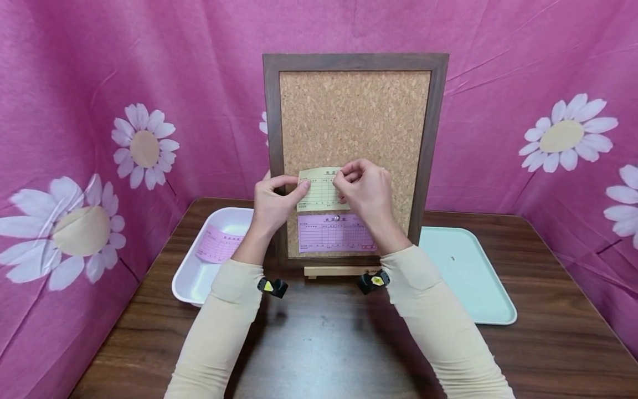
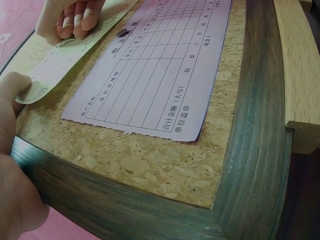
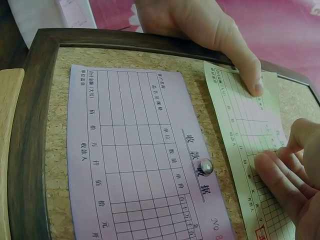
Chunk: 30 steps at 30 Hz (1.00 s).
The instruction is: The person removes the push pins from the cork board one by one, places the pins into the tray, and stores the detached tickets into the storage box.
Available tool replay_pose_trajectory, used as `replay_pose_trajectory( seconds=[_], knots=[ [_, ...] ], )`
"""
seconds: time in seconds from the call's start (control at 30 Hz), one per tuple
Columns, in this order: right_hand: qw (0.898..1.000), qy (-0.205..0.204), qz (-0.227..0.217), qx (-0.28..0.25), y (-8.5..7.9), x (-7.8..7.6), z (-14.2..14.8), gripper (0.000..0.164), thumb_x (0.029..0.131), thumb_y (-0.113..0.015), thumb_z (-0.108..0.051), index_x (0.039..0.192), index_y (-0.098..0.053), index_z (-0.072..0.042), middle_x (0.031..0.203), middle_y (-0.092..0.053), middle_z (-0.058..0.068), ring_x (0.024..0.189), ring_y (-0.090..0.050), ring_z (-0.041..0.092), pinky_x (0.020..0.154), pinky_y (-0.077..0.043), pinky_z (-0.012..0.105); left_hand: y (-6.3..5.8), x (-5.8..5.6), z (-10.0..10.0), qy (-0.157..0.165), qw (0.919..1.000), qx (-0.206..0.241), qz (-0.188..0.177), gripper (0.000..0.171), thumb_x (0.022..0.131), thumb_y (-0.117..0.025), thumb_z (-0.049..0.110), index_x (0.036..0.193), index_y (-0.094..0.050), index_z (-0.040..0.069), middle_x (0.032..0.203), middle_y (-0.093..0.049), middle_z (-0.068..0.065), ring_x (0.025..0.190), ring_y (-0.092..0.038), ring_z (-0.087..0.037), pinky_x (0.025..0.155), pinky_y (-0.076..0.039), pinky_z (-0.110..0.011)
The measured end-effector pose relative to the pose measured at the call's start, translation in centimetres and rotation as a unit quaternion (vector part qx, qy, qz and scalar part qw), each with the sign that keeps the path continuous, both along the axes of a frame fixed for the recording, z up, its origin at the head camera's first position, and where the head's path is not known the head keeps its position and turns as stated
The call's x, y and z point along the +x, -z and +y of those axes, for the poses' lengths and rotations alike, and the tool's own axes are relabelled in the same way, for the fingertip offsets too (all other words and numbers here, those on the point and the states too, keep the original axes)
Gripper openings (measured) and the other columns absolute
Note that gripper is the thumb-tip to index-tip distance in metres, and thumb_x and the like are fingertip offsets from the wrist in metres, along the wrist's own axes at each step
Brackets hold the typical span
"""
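Observation:
A yellow receipt slip [image 1: 317, 194] lies against the corkboard [image 1: 355, 122], above a pink receipt slip [image 1: 329, 235] fixed by a silver thumbtack [image 3: 206, 166]. My left hand [image 1: 273, 202] pinches the yellow slip's left edge, its thumb [image 3: 250, 80] on the printed face and other fingers partly hidden behind the frame [image 3: 110, 40]. At the slip's upper middle, my right hand [image 1: 368, 191] has curled fingers, the thumb and index finger brought together. A small metallic glint shows at those fingertips in the left wrist view, like a thumbtack, mostly covered by the hand.
The board leans on a wooden easel with a light ledge [image 1: 344, 271]. To the left stands a white basin [image 1: 189, 282] containing another pink slip [image 1: 219, 245]. A pale green tray [image 1: 478, 288] with one small item [image 1: 452, 258] lies to the right on the brown table [image 1: 319, 343].

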State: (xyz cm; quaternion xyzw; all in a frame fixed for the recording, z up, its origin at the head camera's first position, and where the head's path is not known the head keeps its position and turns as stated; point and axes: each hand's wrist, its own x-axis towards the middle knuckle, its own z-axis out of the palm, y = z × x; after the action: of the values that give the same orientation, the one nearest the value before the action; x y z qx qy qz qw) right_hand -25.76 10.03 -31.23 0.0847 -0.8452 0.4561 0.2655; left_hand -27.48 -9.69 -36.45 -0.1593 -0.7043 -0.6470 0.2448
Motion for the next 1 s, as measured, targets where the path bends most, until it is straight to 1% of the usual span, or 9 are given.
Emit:
replay_pose_trajectory(
  seconds=[0.13, 0.23, 0.43, 0.57, 0.6, 0.63, 0.73, 0.9, 1.0],
  knots=[
    [1.0, 0.0, -0.002, -0.003, 0.1, 0.1, 0.2, 0.011, 0.091, -0.07, -0.009, 0.097, -0.076, -0.003, 0.078, -0.079, 0.013, 0.048, -0.06, -0.001, 0.051, -0.048, 0.013, -0.1, 0.0, 0.2, 0.003, 1.0, 0.006, 0.001, 0.019, 0.085, -0.088, 0.005, 0.096, -0.081, -0.01, 0.086, -0.067, 0.01, 0.072, -0.054, -0.001, 0.058, -0.042, -0.018],
    [1.0, -0.004, -0.009, -0.011, 0.1, 0.1, 0.2, 0.011, 0.091, -0.07, -0.009, 0.097, -0.076, -0.002, 0.078, -0.079, 0.013, 0.049, -0.064, 0.004, 0.052, -0.05, 0.013, -0.1, -0.1, 0.1, 0.003, 1.0, 0.004, 0.001, 0.019, 0.085, -0.088, 0.004, 0.095, -0.081, -0.01, 0.079, -0.065, 0.016, 0.068, -0.052, 0.0, 0.056, -0.041, -0.018],
    [0.999, -0.018, -0.024, -0.035, 0.3, 0.3, 0.4, 0.01, 0.091, -0.069, -0.008, 0.097, -0.075, -0.002, 0.078, -0.079, 0.015, 0.053, -0.072, 0.014, 0.054, -0.054, 0.015, -0.1, -0.2, 0.0, -0.001, 1.0, 0.0, -0.004, 0.017, 0.086, -0.087, 0.002, 0.095, -0.08, -0.01, 0.073, -0.062, 0.018, 0.063, -0.048, 0.001, 0.054, -0.04, -0.017],
    [0.998, -0.027, -0.02, -0.049, 0.4, 0.4, 0.4, 0.011, 0.092, -0.068, -0.006, 0.098, -0.075, -0.001, 0.078, -0.079, 0.016, 0.053, -0.071, 0.013, 0.058, -0.055, 0.014, -0.1, -0.3, 0.0, 0.0, 0.9999, 0.0, -0.011, 0.018, 0.086, -0.087, 0.004, 0.096, -0.08, -0.01, 0.069, -0.063, 0.02, 0.062, -0.049, 0.001, 0.054, -0.04, -0.017],
    [0.998, -0.029, -0.019, -0.054, 0.4, 0.4, 0.4, 0.011, 0.092, -0.068, -0.006, 0.098, -0.075, -0.001, 0.078, -0.079, 0.016, 0.053, -0.071, 0.012, 0.066, -0.055, 0.01, 0.0, -0.3, 0.0, 0.001, 0.9999, 0.001, -0.011, 0.019, 0.086, -0.087, 0.004, 0.096, -0.08, -0.01, 0.069, -0.063, 0.02, 0.062, -0.049, 0.001, 0.054, -0.04, -0.018],
    [0.998, -0.033, -0.018, -0.06, 0.5, 0.4, 0.4, 0.011, 0.092, -0.068, -0.005, 0.098, -0.075, 0.0, 0.079, -0.079, 0.017, 0.052, -0.07, 0.011, 0.066, -0.055, 0.011, -0.1, -0.3, 0.0, 0.002, 0.9999, 0.002, -0.011, 0.019, 0.087, -0.087, 0.005, 0.096, -0.08, -0.01, 0.069, -0.063, 0.02, 0.061, -0.049, 0.001, 0.054, -0.04, -0.018],
    [0.996, -0.042, -0.015, -0.08, 0.7, 0.4, 0.4, 0.01, 0.092, -0.068, -0.005, 0.098, -0.075, 0.001, 0.08, -0.078, 0.019, 0.052, -0.069, 0.01, 0.065, -0.058, 0.013, -0.1, -0.3, -0.1, 0.004, 1.0, 0.001, -0.007, 0.019, 0.086, -0.087, 0.004, 0.096, -0.081, -0.01, 0.074, -0.064, 0.02, 0.067, -0.051, 0.001, 0.058, -0.042, -0.018],
    [0.993, -0.05, -0.021, -0.103, 1.0, 0.5, 0.5, 0.01, 0.093, -0.069, -0.004, 0.099, -0.074, 0.002, 0.084, -0.077, 0.02, 0.055, -0.07, 0.011, 0.055, -0.059, 0.02, -0.2, -0.3, -0.2, 0.01, 0.9999, -0.001, -0.003, 0.019, 0.086, -0.087, 0.004, 0.096, -0.08, -0.01, 0.077, -0.066, 0.022, 0.073, -0.055, 0.001, 0.062, -0.045, -0.017],
    [0.992, -0.055, -0.027, -0.108, 1.1, 0.6, 0.7, 0.01, 0.094, -0.068, -0.004, 0.1, -0.074, 0.002, 0.085, -0.077, 0.02, 0.056, -0.07, 0.01, 0.055, -0.059, 0.021, -0.2, -0.4, -0.4, 0.017, 0.9998, -0.002, -0.005, 0.018, 0.087, -0.086, 0.003, 0.096, -0.08, -0.011, 0.07, -0.065, 0.024, 0.066, -0.053, 0.002, 0.058, -0.044, -0.017]
  ],
)
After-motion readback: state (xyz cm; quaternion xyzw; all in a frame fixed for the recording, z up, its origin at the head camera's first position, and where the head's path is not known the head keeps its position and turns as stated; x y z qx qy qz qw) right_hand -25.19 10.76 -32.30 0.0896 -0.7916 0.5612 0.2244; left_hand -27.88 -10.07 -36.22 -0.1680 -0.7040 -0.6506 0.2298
